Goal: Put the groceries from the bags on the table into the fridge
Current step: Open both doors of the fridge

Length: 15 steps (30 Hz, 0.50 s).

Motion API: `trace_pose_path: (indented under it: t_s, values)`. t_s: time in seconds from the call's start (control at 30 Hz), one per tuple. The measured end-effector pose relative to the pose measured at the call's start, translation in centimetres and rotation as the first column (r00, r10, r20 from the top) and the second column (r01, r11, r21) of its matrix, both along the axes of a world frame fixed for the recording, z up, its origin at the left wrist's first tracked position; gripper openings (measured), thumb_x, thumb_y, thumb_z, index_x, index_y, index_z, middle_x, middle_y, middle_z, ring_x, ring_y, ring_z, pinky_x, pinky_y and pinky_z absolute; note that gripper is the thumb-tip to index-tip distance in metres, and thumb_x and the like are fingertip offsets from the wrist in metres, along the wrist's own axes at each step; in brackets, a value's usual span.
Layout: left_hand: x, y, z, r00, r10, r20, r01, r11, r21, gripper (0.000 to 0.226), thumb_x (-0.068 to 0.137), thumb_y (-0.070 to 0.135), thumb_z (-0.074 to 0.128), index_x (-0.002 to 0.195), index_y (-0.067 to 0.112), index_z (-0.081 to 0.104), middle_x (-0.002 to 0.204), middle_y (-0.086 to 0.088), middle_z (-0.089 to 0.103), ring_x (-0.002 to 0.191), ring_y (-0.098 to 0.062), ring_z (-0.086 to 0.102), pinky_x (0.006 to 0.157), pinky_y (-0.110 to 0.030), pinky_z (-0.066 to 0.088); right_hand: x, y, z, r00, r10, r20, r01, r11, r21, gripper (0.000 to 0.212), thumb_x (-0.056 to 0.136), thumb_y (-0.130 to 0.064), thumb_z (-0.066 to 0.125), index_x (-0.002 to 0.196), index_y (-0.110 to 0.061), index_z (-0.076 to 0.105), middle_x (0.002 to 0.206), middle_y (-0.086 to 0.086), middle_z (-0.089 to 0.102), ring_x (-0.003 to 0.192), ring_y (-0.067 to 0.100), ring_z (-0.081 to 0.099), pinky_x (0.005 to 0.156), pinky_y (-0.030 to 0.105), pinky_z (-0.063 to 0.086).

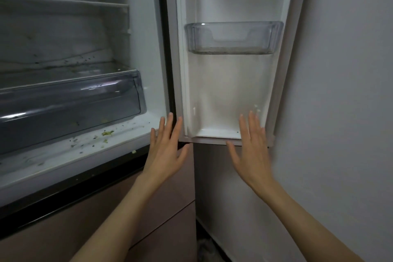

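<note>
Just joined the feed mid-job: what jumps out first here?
Two open, empty hands, left hand and right hand, raised before an open fridge. The clear door bin on the open door at centre holds nothing. Green crumbs litter the white fridge floor below the grey crisper drawer, at left.

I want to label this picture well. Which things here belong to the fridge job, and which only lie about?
For the job: open fridge door, door bin, drawer, glass shelf, left hand, right hand, both empty.
Lying about: green food scraps, wall.
</note>
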State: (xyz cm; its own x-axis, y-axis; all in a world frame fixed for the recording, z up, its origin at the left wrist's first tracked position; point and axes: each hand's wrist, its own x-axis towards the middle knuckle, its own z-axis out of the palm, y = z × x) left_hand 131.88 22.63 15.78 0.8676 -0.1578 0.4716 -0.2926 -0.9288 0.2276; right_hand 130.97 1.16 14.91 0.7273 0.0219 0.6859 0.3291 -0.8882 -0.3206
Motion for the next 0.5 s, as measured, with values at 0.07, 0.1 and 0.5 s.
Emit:
trace_pose_path:
  t_s: [0.07, 0.1, 0.5]
  values:
    - [-1.4, 1.2, -0.4, 0.998, 0.062, 0.009, -0.062, 0.998, 0.027, 0.071, 0.096, 0.043, 0.035, 0.147, 0.028, -0.011, 0.148, 0.006, -0.029, 0.138, -0.015, -0.026, 0.111, -0.037, -0.017, -0.4, 1.6, -0.4, 0.996, 0.079, -0.046, -0.083, 0.992, -0.093, 0.07, 0.091, -0.034, 0.05, 0.149, -0.016, 0.015, 0.156, 0.011, 0.012, 0.144, 0.028, 0.011, 0.114, 0.044, 0.01]
    - [-2.2, 1.8, -0.7, 0.995, 0.096, 0.006, -0.096, 0.995, 0.036, 0.071, 0.096, 0.044, 0.035, 0.146, 0.028, -0.011, 0.148, 0.006, -0.028, 0.139, -0.016, -0.026, 0.111, -0.039, -0.017, -0.5, 2.4, -0.7, 0.991, 0.119, -0.064, -0.126, 0.985, -0.12, 0.07, 0.091, -0.034, 0.052, 0.149, -0.018, 0.015, 0.156, 0.011, 0.013, 0.144, 0.029, 0.011, 0.114, 0.044, 0.01]
    - [-19.0, 10.8, -8.2, 0.823, 0.53, -0.204, -0.536, 0.844, 0.027, 0.072, 0.084, 0.06, 0.01, 0.148, 0.029, -0.004, 0.152, 0.004, -0.022, 0.139, -0.019, -0.024, 0.111, -0.044, -0.016, -6.9, 16.0, -6.8, 0.748, 0.558, -0.359, -0.643, 0.743, -0.184, 0.071, 0.086, -0.059, 0.018, 0.146, -0.028, -0.004, 0.158, 0.004, -0.005, 0.143, 0.02, -0.009, 0.114, 0.043, -0.005]
